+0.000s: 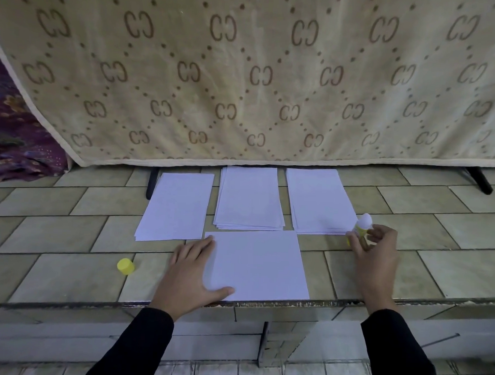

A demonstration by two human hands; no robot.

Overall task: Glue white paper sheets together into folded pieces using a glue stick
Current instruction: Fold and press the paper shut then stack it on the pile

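A single white sheet (258, 265) lies at the near edge of the tiled ledge. My left hand (193, 273) rests flat on its left edge, fingers spread. To the right, my right hand (375, 254) pinches an uncapped yellow glue stick (362, 223), its white tip up, beside the right paper pile. Three piles of white paper lie behind the sheet: left pile (176, 205), middle pile (250, 197), right pile (319, 200). The yellow cap (125, 266) lies on the tiles left of my left hand.
A beige patterned cloth (245, 74) hangs behind the piles, with dark stand legs (479, 179) under it. Purple fabric (13, 137) sits at far left. The ledge's front edge (264, 305) drops to a lower tiled step.
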